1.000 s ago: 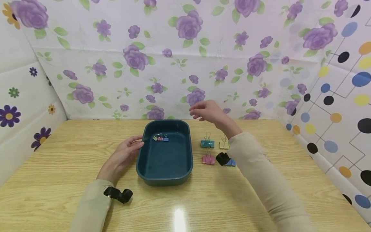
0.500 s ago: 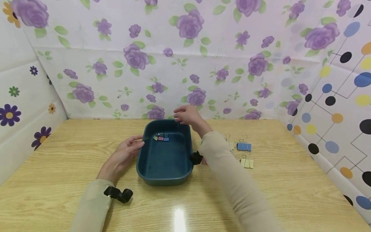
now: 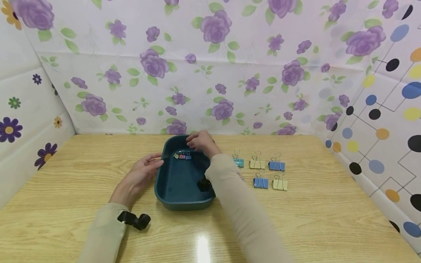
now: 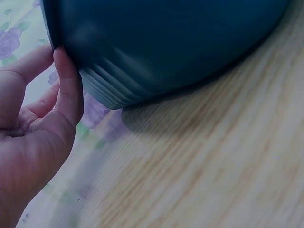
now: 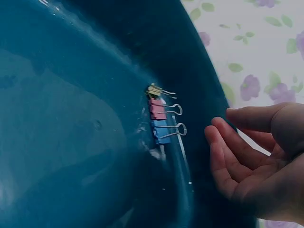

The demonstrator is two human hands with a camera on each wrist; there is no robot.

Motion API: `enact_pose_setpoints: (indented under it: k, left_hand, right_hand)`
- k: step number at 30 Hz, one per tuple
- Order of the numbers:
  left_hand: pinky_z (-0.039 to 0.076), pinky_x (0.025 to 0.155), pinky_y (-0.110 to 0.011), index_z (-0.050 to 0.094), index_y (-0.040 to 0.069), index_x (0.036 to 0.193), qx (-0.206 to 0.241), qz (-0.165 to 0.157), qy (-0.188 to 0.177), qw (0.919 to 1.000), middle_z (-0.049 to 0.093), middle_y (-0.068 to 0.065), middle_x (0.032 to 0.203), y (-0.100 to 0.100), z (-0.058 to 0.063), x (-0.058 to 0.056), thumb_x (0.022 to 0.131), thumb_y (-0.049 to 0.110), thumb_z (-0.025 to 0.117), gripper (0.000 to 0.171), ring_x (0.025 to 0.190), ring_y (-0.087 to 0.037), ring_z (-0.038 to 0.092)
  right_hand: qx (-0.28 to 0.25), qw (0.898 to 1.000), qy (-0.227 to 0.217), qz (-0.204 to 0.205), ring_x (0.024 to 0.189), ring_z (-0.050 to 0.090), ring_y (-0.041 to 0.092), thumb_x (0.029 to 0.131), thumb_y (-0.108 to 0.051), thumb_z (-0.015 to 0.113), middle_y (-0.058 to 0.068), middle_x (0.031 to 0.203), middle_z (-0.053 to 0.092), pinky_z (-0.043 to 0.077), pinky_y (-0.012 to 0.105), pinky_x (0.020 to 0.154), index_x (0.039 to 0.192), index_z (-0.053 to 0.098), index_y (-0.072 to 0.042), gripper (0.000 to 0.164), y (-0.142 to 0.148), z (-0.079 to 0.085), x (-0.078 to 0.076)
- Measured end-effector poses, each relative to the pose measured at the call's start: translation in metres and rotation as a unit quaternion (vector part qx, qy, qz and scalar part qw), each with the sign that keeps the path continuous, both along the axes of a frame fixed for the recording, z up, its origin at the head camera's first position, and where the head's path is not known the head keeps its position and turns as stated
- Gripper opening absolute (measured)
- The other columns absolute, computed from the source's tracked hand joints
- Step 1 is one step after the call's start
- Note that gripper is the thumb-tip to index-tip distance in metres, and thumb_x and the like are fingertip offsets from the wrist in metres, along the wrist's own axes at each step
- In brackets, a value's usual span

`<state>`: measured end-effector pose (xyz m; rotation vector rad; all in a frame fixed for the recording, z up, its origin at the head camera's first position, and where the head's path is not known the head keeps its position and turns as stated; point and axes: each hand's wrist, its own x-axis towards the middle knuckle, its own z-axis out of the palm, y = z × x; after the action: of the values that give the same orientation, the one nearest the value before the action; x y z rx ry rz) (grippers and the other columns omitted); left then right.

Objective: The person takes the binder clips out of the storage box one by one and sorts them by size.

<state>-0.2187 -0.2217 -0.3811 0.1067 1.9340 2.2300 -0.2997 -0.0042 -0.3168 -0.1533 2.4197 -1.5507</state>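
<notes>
Three small binder clips (image 5: 159,129) lie in a row along the far edge of the tray (image 3: 184,186), left of middle. The left hand (image 3: 142,171) pinches its left edge; the right hand (image 3: 203,141), fingers loosely apart from the thumb, hovers by its far right corner.

So the right hand (image 3: 202,141) swung over: a second ago it was up off to the right of the tray (image 3: 185,204), then at its far right corner, and now it's lower, fingers over the inside near the small clips (image 3: 182,156). The sleeve (image 3: 243,204) came along and blocks the tray's right side. Also, the blue clip (image 3: 277,166) and yellow clip (image 3: 280,185) farthest right of the tray popped into view.
</notes>
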Motion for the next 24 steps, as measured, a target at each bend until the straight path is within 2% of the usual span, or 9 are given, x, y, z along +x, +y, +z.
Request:
enact_pose_setpoints:
  k: [6, 13, 18, 24]
  left_hand:
    - [0.048, 0.086, -0.02, 0.032, -0.008, 0.14, 0.009, -0.002, 0.005, 1.0, 0.062, -0.002, 0.106, 0.002, 0.0, -0.001, 0.098, 0.008, 0.056, 0.051, 0.095, -0.008, 0.06]
    - [0.047, 0.089, -0.019, 0.031, -0.007, 0.143, -0.007, -0.004, -0.004, 1.0, 0.061, -0.002, 0.108, 0.004, 0.004, -0.002, 0.098, 0.011, 0.057, 0.055, 0.097, -0.007, 0.059]
    - [0.047, 0.087, -0.018, 0.031, -0.008, 0.142, -0.003, -0.006, 0.006, 1.0, 0.061, 0.0, 0.106, 0.003, 0.004, -0.001, 0.099, 0.01, 0.056, 0.053, 0.096, -0.006, 0.059]
    - [0.049, 0.083, -0.019, 0.035, -0.008, 0.137, 0.018, -0.006, 0.007, 0.9998, 0.061, -0.002, 0.106, 0.001, -0.001, -0.002, 0.098, 0.006, 0.056, 0.046, 0.093, -0.007, 0.06]
  right_hand:
    - [0.014, 0.999, -0.02, -0.022, 0.098, 0.064, 0.027, 0.09, 0.001, 0.064, 0.015, 0.105, 0.068, 0.053, 0.036, 0.083, 0.11, 0.071, 0.002, 0.021, -0.003, -0.009, 0.0]
    - [0.004, 0.997, -0.058, -0.051, 0.074, 0.059, 0.018, 0.088, 0.002, 0.067, 0.009, 0.089, 0.067, 0.053, 0.034, 0.075, 0.102, 0.073, 0.003, 0.015, 0.0, -0.019, -0.003]
    - [0.002, 0.997, -0.066, -0.04, 0.074, 0.056, 0.018, 0.088, 0.001, 0.068, 0.006, 0.084, 0.064, 0.053, 0.034, 0.077, 0.102, 0.073, 0.003, 0.015, 0.001, -0.017, -0.002]
    - [0.008, 0.997, -0.071, -0.016, 0.073, 0.058, 0.017, 0.087, 0.001, 0.068, 0.007, 0.085, 0.066, 0.053, 0.036, 0.078, 0.103, 0.073, 0.004, 0.017, -0.001, -0.018, -0.001]
